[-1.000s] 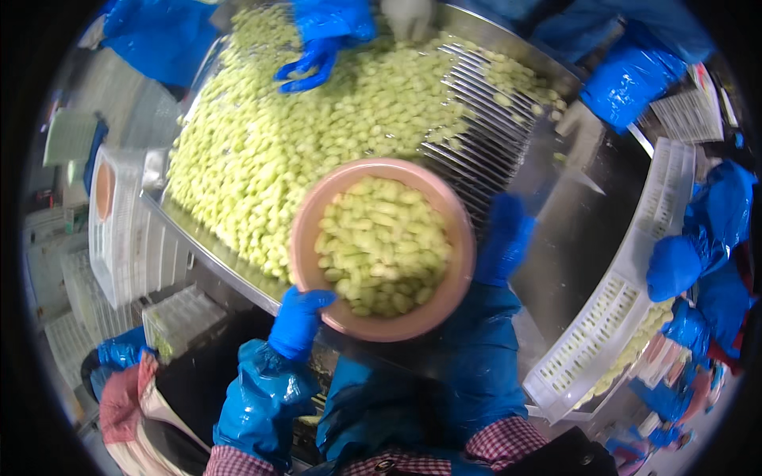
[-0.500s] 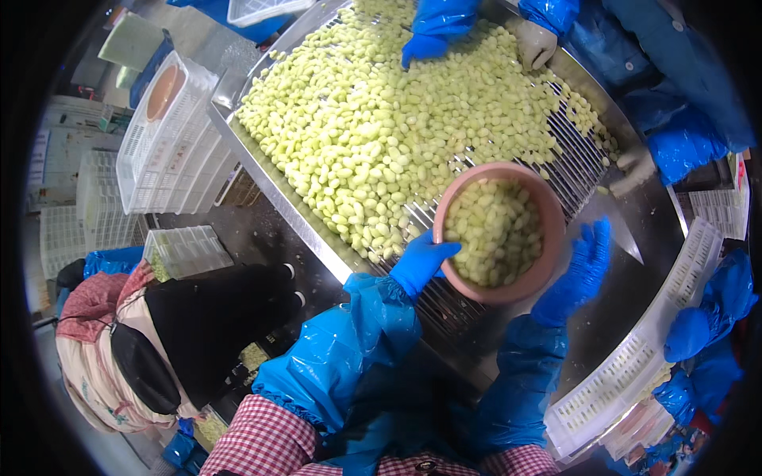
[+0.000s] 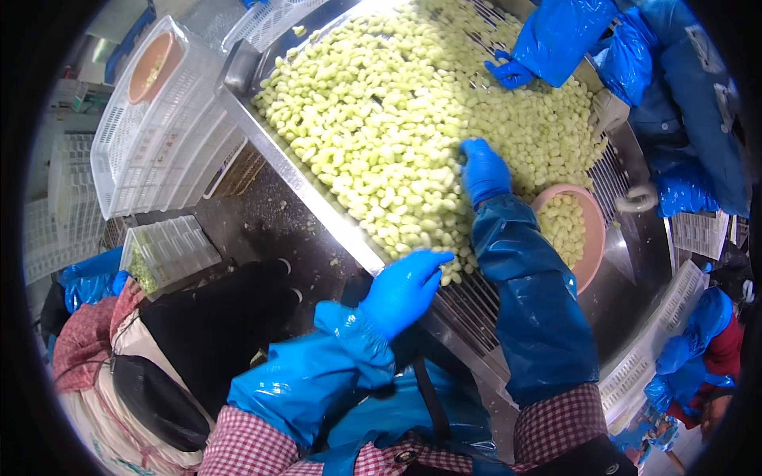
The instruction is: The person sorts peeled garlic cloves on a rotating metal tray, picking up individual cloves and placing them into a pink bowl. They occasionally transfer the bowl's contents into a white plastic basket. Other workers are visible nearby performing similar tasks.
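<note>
Pale green oval fruits (image 3: 381,151), like peeled grapes, lie in a wide heap on a metal-edged sorting table with a slatted bed (image 3: 470,311). My left hand (image 3: 403,292), in a blue glove, is at the heap's near edge, fingers extended together and thumb apart, gripping nothing. Farther in, my right hand (image 3: 486,173) rests against the fruits with its fingers slightly bent; I see nothing held in it. Right of my right forearm stands a pink bowl (image 3: 591,238) with the same fruits inside, partly hidden by the sleeve.
Across the table a co-worker's blue-gloved hand (image 3: 512,73) is over the heap, near a pale-gloved hand (image 3: 609,111). Stacked white crates (image 3: 151,143) stand at the left, with another pink bowl (image 3: 155,67) on top. A person in dark trousers (image 3: 214,325) is at lower left.
The pink bowl has been let go and now sits farther right on the table. My right hand has moved forward onto the heap. The co-worker's blue-gloved hand has shifted right.
</note>
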Demonstrator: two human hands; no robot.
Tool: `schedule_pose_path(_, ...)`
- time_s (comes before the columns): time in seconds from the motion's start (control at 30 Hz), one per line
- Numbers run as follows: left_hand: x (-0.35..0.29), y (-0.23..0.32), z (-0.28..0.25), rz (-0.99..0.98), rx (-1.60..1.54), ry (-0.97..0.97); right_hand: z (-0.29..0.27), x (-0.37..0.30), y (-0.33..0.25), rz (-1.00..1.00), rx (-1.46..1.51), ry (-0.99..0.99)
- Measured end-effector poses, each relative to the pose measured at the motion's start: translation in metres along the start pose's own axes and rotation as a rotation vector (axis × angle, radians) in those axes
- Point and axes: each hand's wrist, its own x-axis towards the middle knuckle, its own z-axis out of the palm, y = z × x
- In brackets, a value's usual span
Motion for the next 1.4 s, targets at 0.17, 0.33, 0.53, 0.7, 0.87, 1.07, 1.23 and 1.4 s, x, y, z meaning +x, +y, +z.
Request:
schedule_pose_path(0.17, 0.079, -0.054, -0.076, -0.028, 0.009, 0.271, -0.031, -0.022, -0.047, -0.088, 0.001, 0.114)
schedule_pose_path(0.33, 0.146, -0.095, -0.12, -0.059, 0.081, 0.164, -0.002, -0.072, -0.102, -0.215, 0.212, -0.047)
schedule_pose_path(0.53, 0.16, -0.105, -0.086, 0.026, 0.378, 0.088, 0.057, -0.066, -0.126, -0.059, -0.107, -0.182)
schedule_pose_path(0.7, 0.166, -0.105, -0.086, 0.1, 0.506, 0.086, 0.055, -0.058, -0.124, -0.061, -0.179, -0.222)
schedule_pose_path(0.87, 0.165, -0.095, -0.107, -0.122, 0.73, -0.227, 0.052, -0.067, -0.09, -0.208, -0.005, -0.238)
schedule_pose_path(1.07, 0.192, -0.112, -0.123, 0.0, 0.374, 0.239, 0.053, -0.066, -0.079, -0.282, 0.125, -0.204)
schedule_pose_path(1.23, 0.213, -0.127, -0.108, 0.016, 0.557, 0.118, 0.015, -0.082, -0.087, -0.116, 0.476, -0.075)
schedule_pose_path(1.4, 0.189, -0.115, -0.139, -0.019, 0.39, 0.314, -0.072, -0.129, -0.027, 0.205, 0.857, -0.044)
